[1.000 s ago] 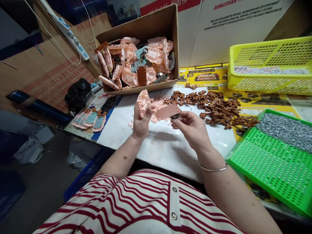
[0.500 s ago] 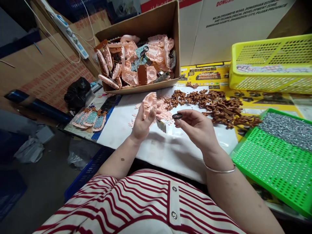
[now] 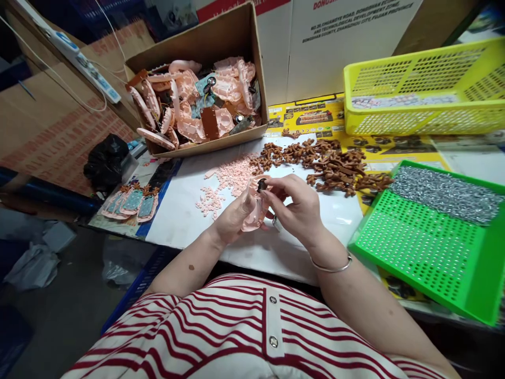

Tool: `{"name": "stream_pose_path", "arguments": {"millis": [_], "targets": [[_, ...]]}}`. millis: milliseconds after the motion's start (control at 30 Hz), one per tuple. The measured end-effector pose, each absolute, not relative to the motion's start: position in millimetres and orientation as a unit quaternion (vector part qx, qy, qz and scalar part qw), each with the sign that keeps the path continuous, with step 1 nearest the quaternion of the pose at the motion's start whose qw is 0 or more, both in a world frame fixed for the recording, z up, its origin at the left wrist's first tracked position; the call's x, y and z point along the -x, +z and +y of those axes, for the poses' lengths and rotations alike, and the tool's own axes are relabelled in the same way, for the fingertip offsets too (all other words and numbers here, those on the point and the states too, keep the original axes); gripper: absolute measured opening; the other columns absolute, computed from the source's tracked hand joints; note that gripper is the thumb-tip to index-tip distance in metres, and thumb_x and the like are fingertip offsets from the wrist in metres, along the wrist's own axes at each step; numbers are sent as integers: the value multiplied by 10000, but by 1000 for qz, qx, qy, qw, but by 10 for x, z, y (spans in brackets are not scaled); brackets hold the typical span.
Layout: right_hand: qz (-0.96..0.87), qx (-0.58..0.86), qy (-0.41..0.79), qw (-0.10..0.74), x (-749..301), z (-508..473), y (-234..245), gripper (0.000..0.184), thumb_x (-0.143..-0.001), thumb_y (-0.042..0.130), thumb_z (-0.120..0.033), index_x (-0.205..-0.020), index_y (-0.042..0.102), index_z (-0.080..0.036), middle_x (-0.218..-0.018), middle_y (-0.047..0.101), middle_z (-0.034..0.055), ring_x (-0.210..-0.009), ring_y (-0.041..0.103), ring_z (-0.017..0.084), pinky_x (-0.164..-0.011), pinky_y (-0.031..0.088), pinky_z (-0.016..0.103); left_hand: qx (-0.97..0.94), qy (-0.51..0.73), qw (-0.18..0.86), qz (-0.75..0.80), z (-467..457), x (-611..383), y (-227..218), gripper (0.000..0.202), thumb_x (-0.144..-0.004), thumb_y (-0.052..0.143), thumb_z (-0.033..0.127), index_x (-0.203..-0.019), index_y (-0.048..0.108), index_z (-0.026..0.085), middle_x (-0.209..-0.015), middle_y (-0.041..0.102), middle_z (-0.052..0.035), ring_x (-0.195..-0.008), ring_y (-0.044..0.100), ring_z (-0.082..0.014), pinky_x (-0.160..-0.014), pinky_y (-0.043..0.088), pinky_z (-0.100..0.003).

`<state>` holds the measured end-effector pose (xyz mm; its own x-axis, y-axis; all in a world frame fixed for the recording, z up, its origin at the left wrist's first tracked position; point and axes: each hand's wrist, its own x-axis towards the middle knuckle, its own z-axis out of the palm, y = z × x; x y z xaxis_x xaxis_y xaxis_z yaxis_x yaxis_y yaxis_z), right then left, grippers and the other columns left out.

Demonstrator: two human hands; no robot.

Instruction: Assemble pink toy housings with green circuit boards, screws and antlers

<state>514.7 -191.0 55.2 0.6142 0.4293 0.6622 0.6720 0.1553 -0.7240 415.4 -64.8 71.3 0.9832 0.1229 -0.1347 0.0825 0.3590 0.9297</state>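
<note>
My left hand [image 3: 232, 215] is closed around a pink plastic shell part [image 3: 254, 210] just above the white table sheet [image 3: 185, 221]. My right hand [image 3: 296, 206] pinches a small black round piece [image 3: 261, 184] against the top of that pink part. The two hands meet over the table's near middle. A small metallic bit shows under my right fingers; what it is I cannot make out. A silver bangle sits on my right wrist.
A cardboard box [image 3: 221, 39] of pink shells and circuit boards stands at the back. Small pink bits [image 3: 229, 176] and brown plastic pieces [image 3: 327, 163] lie scattered behind the hands. A green tray [image 3: 426, 247] of metal screws is at the right, a yellow basket [image 3: 418, 100] beyond it. Finished pieces [image 3: 130, 202] lie left.
The hands came down and together: the right hand brought the black round piece onto the pink part. The brown flat card held a second ago is gone from the hand.
</note>
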Motion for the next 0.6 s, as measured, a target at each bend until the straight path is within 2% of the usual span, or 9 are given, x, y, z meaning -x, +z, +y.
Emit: {"name": "stream_pose_path", "arguments": {"millis": [133, 267, 467, 600], "targets": [[-432, 650, -172, 601, -5147, -1883, 506, 161, -936, 636, -237, -1081, 707, -251, -895, 622, 44, -758, 617, 149, -638, 531, 285, -548, 18, 831, 95, -646, -4168, 723, 802, -686, 726, 749, -1324, 623, 274, -1091, 721, -88, -826, 711, -214, -594, 598, -270], [-432, 646, -223, 588, -5153, -1861, 512, 115, -910, 674, -211, -1022, 685, -234, -862, 590, 31, -804, 594, 168, -679, 524, 312, -538, -8, 838, 87, -620, -4178, 707, 945, -644, 648, 857, -1350, 598, 230, -1010, 730, -87, -792, 725, -226, -550, 583, -265], [-420, 661, -224, 581, -5146, -1856, 512, 49, -898, 686, -236, -935, 660, -215, -826, 573, 28, -791, 570, 182, -688, 507, 339, -549, -13, 831, 89, -581, -4179, 665, 975, -649, 624, 877, -1372, 582, 224, -986, 737, -81, -877, 731, -251, -601, 578, -264], [-402, 659, -218, 597, -5150, -1850, 510, 54, -890, 703, -266, -927, 698, -228, -914, 615, 54, -883, 602, 206, -777, 527, 388, -560, -9, 823, 95, -541, -4191, 640, 999, -634, 573, 923, -1338, 608, 215, -936, 739, -82, -874, 726, -264, -629, 577, -286]]}}
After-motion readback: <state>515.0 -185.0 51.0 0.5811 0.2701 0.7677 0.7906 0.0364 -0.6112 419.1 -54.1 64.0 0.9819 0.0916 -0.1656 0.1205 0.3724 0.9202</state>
